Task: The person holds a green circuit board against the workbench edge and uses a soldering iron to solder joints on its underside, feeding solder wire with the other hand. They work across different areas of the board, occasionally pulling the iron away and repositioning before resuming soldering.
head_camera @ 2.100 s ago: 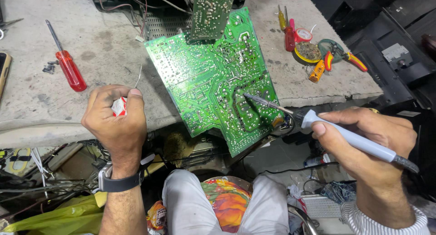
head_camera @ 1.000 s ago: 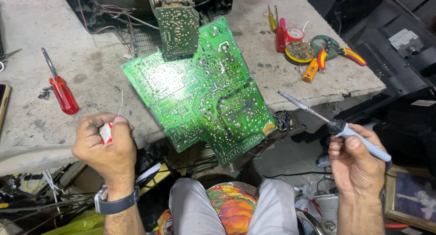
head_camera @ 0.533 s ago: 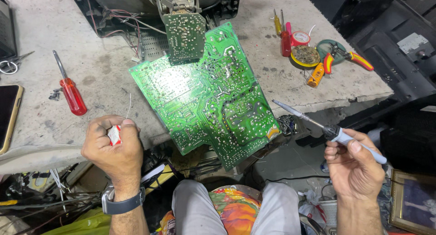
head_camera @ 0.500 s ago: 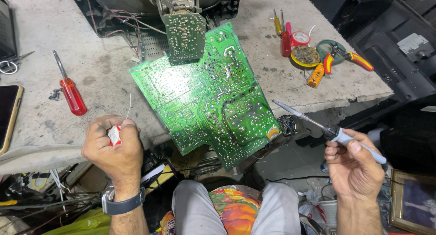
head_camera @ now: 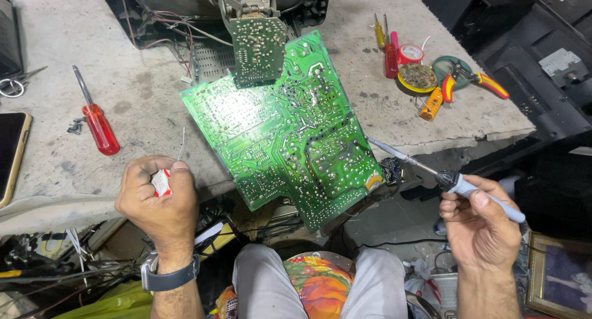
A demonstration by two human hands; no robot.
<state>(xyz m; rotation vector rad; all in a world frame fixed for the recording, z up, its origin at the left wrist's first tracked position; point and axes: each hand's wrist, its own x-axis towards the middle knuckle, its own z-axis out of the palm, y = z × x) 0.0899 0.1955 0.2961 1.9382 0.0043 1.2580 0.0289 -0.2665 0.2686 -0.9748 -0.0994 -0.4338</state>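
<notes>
Head view looks straight down on a grey workbench (head_camera: 74,171) with a large green circuit board (head_camera: 283,128) lying solder-side up at the middle of the frame, its lower corner overhanging the bench edge, likely so the joints face the person. At lower left the left hand (head_camera: 157,199) is curled shut around a small red-and-white spool (head_camera: 161,182), with a thin strand of solder wire (head_camera: 180,143) rising from the fingers, apart from the board's left edge. At lower right the right hand (head_camera: 481,223) grips a soldering iron (head_camera: 444,178) by its pale handle like a pen, tip pointing up-left and sitting just beside the board's right edge, seemingly clear of it. A red screwdriver (head_camera: 95,118) lies at left; pliers (head_camera: 475,81) and a tape roll (head_camera: 419,77) at upper right.
</notes>
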